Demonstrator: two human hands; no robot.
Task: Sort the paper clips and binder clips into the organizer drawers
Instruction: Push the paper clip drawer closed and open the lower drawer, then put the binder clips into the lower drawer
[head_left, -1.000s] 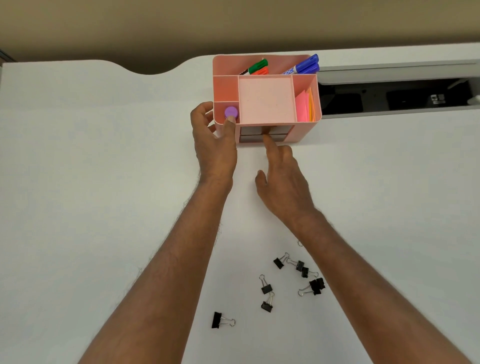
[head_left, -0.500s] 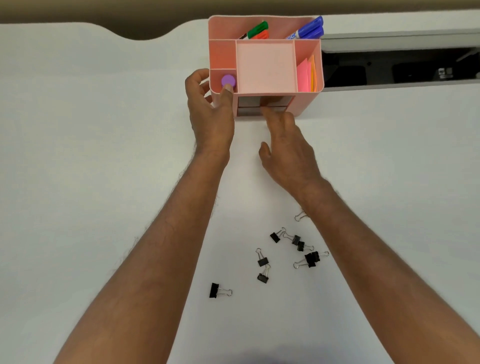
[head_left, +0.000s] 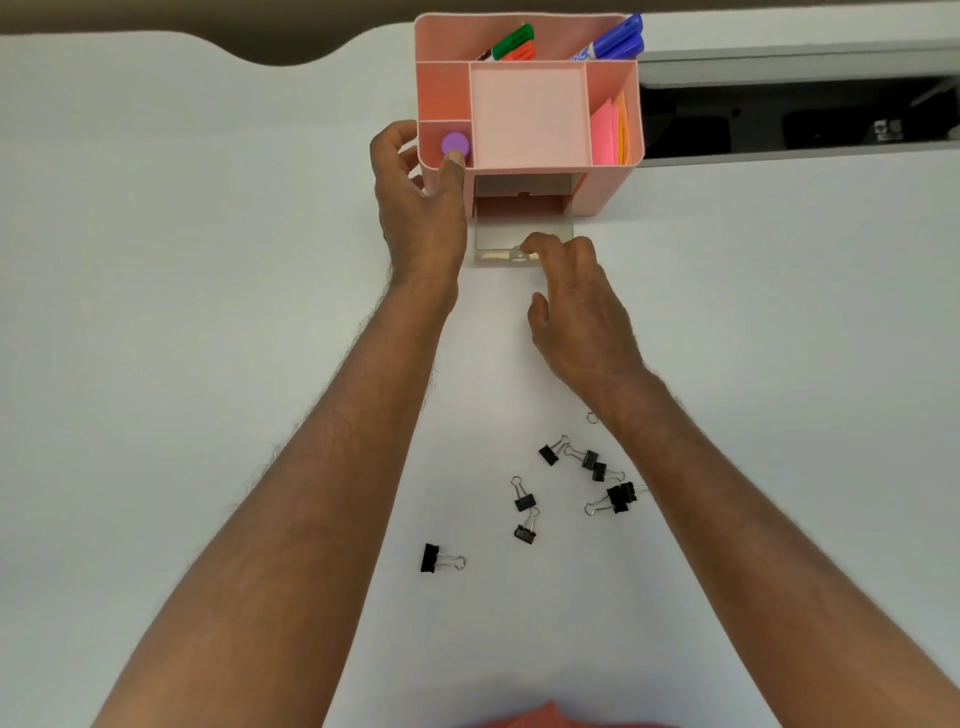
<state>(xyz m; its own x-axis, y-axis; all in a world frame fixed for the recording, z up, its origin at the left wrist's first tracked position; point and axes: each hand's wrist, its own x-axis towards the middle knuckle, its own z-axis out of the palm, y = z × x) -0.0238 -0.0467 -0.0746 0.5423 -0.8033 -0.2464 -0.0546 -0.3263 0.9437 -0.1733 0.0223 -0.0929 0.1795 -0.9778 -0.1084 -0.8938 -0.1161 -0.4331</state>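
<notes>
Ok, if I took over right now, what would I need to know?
Left hand grips the front left corner of the pink organizer, steadying it.
Right hand has curled fingers on the pull of the clear drawer, which is slid out toward you and looks empty.
Black binder clips lie scattered on the white table, near you, partly under the right forearm. One wire loop by the right wrist may be a paper clip; too small to tell.
Done: drawer open.
Left: put every clip into drawers, then close them.
</notes>
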